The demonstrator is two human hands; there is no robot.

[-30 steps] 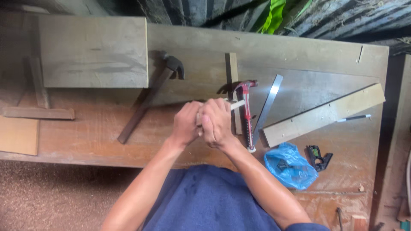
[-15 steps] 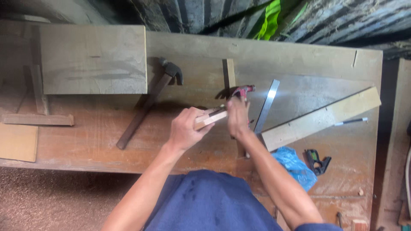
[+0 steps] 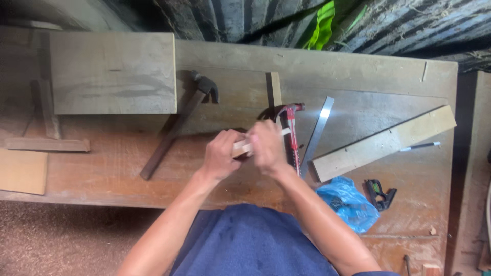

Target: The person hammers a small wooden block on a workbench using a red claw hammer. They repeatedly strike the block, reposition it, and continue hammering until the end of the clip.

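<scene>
My left hand and my right hand meet over the middle of the wooden workbench. Both grip a small pale wooden piece, whose ends stick out between my fingers. Just right of my right hand lies a red-handled claw hammer flat on the bench, its head pointing away from me. My fingers hide most of the wooden piece.
A wooden-handled hammer lies to the left, beside a large board. A metal ruler, a long wooden batten, a pen, a blue plastic bag and a small black tool lie to the right.
My right hand reached to the red hammer half a second ago and has come back onto the wooden piece. The hammer still lies on the bench.
</scene>
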